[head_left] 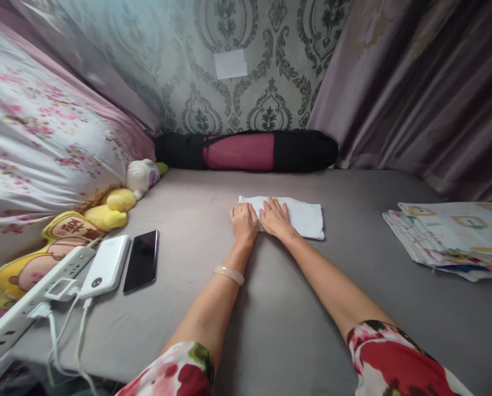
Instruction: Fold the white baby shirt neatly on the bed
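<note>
A white folded cloth [305,219] lies flat on the grey bed sheet in front of me. My left hand [244,221] is at its left end, the fingers bent and closed over the cloth's edge. Beside it, my right hand [275,216] rests palm down on the cloth with the fingers stretched out. The two hands nearly touch. Part of the cloth is hidden under them, and its right half shows.
A stack of folded printed fabric [455,234] is at the right. To the left are a black phone [142,260], a white power bank [108,267], a power strip [27,297] with cables and plush toys [111,209]. A black and pink long bag [237,151] lies along the wall.
</note>
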### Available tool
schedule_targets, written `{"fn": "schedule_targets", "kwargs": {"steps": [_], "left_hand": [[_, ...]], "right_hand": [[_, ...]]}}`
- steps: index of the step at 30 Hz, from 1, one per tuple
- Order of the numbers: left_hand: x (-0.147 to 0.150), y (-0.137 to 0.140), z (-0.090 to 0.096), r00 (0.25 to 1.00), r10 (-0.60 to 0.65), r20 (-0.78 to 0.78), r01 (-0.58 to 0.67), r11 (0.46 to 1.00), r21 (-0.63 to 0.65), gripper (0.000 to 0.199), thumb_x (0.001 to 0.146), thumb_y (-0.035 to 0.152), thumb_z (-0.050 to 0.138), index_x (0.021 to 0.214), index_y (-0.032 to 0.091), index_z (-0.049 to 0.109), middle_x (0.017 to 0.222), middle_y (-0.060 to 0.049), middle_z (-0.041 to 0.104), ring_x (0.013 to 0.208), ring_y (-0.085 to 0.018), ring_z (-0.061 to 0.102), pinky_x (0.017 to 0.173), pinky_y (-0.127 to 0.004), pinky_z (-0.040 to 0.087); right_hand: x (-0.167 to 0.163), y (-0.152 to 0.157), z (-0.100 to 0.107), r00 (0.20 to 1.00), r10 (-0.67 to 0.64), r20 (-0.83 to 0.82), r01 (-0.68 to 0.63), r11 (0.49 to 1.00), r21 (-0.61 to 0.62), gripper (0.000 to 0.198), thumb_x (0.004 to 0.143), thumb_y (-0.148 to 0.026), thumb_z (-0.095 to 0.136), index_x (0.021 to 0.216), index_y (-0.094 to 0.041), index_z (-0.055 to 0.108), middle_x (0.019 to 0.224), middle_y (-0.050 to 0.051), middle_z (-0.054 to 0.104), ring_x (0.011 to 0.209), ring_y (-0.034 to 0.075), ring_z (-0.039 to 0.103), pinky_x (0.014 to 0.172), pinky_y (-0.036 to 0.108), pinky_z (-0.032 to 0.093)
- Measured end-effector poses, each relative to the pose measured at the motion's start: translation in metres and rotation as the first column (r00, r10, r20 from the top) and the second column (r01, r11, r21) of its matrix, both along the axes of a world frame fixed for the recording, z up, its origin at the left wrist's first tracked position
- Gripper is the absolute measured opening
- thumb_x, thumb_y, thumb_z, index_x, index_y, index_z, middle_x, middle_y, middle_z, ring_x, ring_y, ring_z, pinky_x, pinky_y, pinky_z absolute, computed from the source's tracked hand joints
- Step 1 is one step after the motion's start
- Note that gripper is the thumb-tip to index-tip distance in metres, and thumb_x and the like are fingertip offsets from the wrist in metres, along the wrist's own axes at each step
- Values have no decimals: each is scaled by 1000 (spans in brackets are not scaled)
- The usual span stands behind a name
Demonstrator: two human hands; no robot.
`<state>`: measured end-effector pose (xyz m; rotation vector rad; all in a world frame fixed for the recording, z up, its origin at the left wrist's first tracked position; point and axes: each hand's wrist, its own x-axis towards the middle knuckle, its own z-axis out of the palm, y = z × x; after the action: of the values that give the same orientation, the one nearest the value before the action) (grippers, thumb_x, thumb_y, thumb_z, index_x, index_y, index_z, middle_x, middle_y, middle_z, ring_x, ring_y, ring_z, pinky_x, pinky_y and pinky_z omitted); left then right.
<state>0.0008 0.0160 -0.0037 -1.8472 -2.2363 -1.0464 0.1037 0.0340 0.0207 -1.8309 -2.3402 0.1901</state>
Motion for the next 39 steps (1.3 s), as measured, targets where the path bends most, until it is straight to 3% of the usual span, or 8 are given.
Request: {"fn": "schedule_targets", "kwargs": {"steps": [9, 15, 19, 23, 28, 33, 39], "left_hand": [[-2, 0, 11, 983, 117, 143, -106, 991, -80, 40, 100, 22, 25, 108, 15, 64, 109, -12, 70, 108, -20, 61, 110, -37, 30], [-2, 0, 11, 985, 92, 146, -79, 993, -91, 43, 101, 24, 22, 115, 16, 63, 114, -10, 70, 111, -19, 61, 114, -40, 25], [-2, 1, 6, 993, 31, 113, -24, 998, -67, 46, 102, 25, 20, 121, 18, 61, 122, -9, 68, 119, -18, 58, 117, -42, 20], [-2, 2, 2, 998, -12, 57, 15, 998, -66, 48, 102, 29, 18, 129, 19, 57, 132, -9, 63, 130, -18, 51, 119, -45, 16], [3, 1, -2, 994, -82, -77, 76, 994, -77, 52, 101, 40, 19, 138, 21, 51, 141, -8, 55, 140, -22, 38, 121, -50, 9], [5, 1, -3, 967, -158, -202, 126, 979, -161, 56, 100, 47, 20, 140, 22, 50, 148, -8, 47, 144, -28, 30, 119, -56, 7], [5, 1, 1, 956, -193, -223, 123, 948, -294, 54, 99, 48, 23, 140, 25, 49, 150, -7, 45, 144, -30, 28, 117, -60, 14]], "right_hand": [[-21, 4, -3, 984, 157, 85, -155, 988, -24, 55, 101, -32, 22, 150, -9, 32, 159, 14, 24, 147, 29, 17, 117, 50, 15], [-21, 5, -4, 982, 157, 100, -155, 988, -25, 55, 100, -32, 24, 150, -10, 32, 159, 14, 24, 146, 30, 20, 116, 51, 19], [-17, 7, -2, 985, 172, 22, -170, 983, -64, 55, 100, -32, 23, 150, -11, 31, 160, 12, 23, 148, 26, 18, 118, 47, 16], [-2, 5, -1, 995, 67, -80, -68, 998, -5, 55, 100, -31, 20, 150, -12, 33, 158, 10, 28, 147, 23, 20, 119, 45, 14], [30, -6, -4, 997, -63, -49, 66, 996, 62, 55, 100, -33, 22, 149, -12, 34, 158, 13, 29, 147, 28, 20, 117, 51, 14], [48, -11, -12, 997, -72, -9, 72, 997, 20, 56, 100, -39, 21, 150, -17, 35, 159, 11, 26, 146, 28, 21, 116, 52, 17], [48, -11, -19, 998, -68, -10, 68, 996, 49, 55, 100, -40, 22, 148, -17, 38, 157, 10, 31, 145, 28, 24, 116, 52, 17]]}}
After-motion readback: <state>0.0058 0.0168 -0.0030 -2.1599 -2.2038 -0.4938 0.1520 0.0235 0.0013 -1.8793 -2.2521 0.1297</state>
